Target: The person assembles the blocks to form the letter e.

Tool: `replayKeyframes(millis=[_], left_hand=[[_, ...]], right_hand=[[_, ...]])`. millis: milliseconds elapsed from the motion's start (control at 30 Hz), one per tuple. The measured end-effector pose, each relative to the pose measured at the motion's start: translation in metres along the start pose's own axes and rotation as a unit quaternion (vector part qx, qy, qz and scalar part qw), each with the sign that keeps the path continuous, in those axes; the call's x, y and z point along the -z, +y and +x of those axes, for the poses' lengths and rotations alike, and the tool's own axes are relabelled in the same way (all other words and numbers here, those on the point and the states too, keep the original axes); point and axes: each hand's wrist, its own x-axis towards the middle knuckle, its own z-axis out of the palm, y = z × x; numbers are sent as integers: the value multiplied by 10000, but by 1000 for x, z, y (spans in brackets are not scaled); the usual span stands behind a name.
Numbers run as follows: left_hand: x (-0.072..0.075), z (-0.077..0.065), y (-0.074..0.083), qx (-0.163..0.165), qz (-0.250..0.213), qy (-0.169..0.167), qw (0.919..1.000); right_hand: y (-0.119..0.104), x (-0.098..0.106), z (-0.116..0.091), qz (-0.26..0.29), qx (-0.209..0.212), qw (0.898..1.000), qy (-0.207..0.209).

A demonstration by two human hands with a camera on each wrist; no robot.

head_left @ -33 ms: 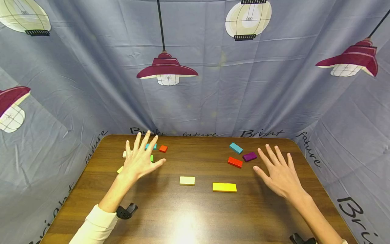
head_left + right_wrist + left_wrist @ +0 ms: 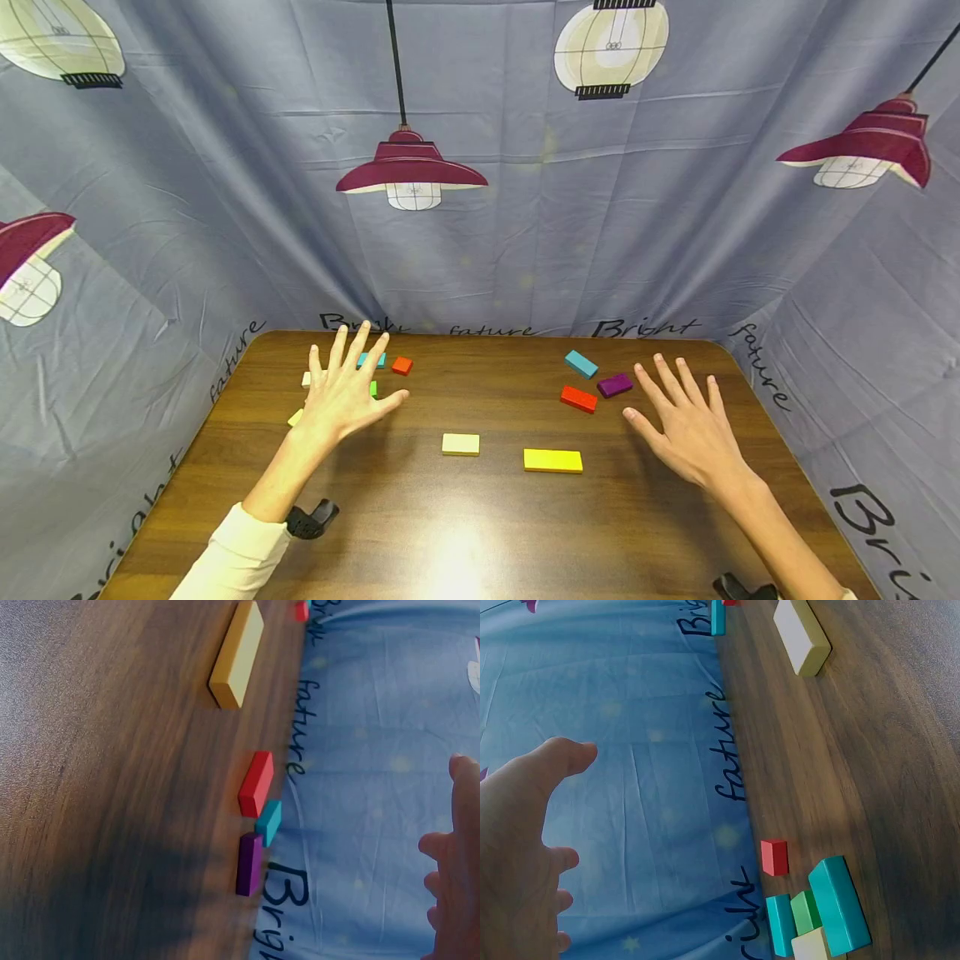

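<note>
My left hand [image 2: 339, 402] hovers above the left side of the table, fingers spread and holding nothing. It partly hides a group of blocks: a blue block [image 2: 372, 360], a green block [image 2: 373, 389], a white block [image 2: 306, 379] and a pale yellow block [image 2: 296, 417]. A small red-orange block [image 2: 402, 366] lies just past its fingers. On the other side my right hand [image 2: 692, 433] is also raised with spread fingers and nothing in it. Nearest to it is a purple block [image 2: 615, 385], with a red block [image 2: 579, 399] and another blue block [image 2: 581, 364] beyond.
A cream block [image 2: 461, 444] and a longer yellow block [image 2: 552, 461] lie apart in the middle of the wooden table [image 2: 480, 392]. A grey-blue curtain [image 2: 510, 250] printed with lamps surrounds the back and sides. Black straps with wrist devices show below both hands.
</note>
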Motion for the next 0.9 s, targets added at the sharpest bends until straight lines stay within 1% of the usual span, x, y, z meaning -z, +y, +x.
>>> replayKeyframes(millis=[200,300,367,467,567,633,767,900], left_hand=[[0,-1,1,-4,-20,-56,10000],[-3,-2,3,-52,-58,-85,9999],[-7,-3,5,-119,-259,-117,9995],[-14,-5,9,-346,-828,-85,9959],[-23,-5,14,-630,-1515,0,9864],[-29,-5,17,-777,-1887,-17,9790],[-41,-6,25,-825,-2507,-197,9643],[-52,-8,31,-823,-3011,-399,9492]], right_hand=[[0,0,0,-18,-28,10000,-54],[0,-1,-1,-30,-77,10000,-56],[0,-2,-2,47,-92,9999,-32],[-2,-3,-3,405,-104,9991,12],[-4,-6,-3,828,-50,9965,125],[-6,-9,-3,1078,6,9940,171],[-9,-15,-4,1455,93,9892,149],[-11,-22,-6,1840,123,9827,143]])
